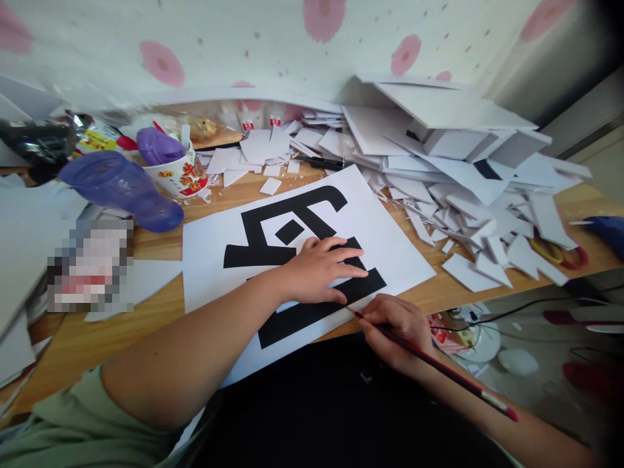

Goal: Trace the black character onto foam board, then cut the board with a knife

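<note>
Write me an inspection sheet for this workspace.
Surface: wooden tabletop, bare in patches.
Job's things: white sheet with bold black strokes; slim brush-like tool.
Clutter: white offcuts behind the sheet, stacked boards at right, paper bowl and blue-purple plastic item at left.
Grips: left hand spread on the sheet; right hand holds the tool, tip near the left thumb.
Cables: dark cable at right.
Surroundings: pink-flowered wall behind.

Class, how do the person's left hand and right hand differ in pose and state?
The left hand is spread open, while the right hand is curled. The left lies on the patterned sheet; the right grips a slim pencil-like tool. Both are bare.
</note>
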A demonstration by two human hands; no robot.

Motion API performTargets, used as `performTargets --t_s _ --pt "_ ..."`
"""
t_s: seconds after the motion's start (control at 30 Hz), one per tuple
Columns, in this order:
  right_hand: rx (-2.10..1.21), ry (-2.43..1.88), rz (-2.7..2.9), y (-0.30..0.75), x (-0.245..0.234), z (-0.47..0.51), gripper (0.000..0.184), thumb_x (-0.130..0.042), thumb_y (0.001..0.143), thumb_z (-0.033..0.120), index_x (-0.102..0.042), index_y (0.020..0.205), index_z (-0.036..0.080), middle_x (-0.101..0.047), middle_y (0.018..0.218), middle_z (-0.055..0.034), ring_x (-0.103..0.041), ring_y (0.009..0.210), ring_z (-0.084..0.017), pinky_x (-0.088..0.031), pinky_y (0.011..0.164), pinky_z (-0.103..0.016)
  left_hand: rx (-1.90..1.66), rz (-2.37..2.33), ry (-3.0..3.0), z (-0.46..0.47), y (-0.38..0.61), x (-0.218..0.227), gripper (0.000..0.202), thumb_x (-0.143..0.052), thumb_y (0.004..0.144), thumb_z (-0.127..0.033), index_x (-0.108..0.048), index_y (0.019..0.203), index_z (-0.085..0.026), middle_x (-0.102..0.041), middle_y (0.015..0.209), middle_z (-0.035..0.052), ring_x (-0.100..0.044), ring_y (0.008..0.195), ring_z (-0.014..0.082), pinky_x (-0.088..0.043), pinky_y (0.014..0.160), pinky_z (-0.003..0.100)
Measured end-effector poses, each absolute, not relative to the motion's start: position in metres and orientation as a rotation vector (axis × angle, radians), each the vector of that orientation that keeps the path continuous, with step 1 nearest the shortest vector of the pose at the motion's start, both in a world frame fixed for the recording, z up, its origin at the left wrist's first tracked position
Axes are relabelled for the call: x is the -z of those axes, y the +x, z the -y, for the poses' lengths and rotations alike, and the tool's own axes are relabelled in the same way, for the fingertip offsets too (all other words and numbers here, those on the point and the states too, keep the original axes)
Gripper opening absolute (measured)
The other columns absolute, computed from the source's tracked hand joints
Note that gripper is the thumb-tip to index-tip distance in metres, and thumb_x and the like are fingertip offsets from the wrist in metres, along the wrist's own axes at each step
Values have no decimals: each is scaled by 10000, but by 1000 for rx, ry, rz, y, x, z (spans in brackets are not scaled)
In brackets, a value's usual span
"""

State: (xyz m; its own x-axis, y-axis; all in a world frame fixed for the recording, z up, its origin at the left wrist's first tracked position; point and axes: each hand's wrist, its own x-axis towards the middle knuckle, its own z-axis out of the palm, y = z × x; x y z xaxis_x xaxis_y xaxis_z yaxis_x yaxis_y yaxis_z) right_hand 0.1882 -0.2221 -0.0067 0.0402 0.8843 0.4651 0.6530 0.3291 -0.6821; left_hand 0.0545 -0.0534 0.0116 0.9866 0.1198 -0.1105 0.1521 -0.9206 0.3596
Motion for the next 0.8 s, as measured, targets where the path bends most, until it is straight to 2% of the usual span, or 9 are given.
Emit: performTargets --t_s 0.17,0.53,0.8 --pt "-295 -1436 1645 195 9 224 144 -559 752 96 -523 679 215 -605 601 4 -542 502 -115 -410 469 -234 145 -201 2756 54 54 -15 498 -613 831 -443 -480 1311 -424 -289 1532 -33 -172 1382 338 -245 997 561" --pt "-310 -1535 1571 205 9 227 136 -570 749 101 -562 661 204 -599 586 8 -559 505 -111 -417 479 -226 176 -171 2763 55 54 -20 400 -607 848 -396 -533 1221 -521 -257 1539 -31 -163 1392 349 -244 981 601" --pt "-239 -1590 1547 212 6 228 136 -581 735 112 -576 633 202 -622 563 1 -571 474 -114 -425 460 -218 194 -161 2766 55 53 -20 389 -588 860 -400 -528 1220 -534 -246 1543 -28 -153 1391 358 -237 977 608"
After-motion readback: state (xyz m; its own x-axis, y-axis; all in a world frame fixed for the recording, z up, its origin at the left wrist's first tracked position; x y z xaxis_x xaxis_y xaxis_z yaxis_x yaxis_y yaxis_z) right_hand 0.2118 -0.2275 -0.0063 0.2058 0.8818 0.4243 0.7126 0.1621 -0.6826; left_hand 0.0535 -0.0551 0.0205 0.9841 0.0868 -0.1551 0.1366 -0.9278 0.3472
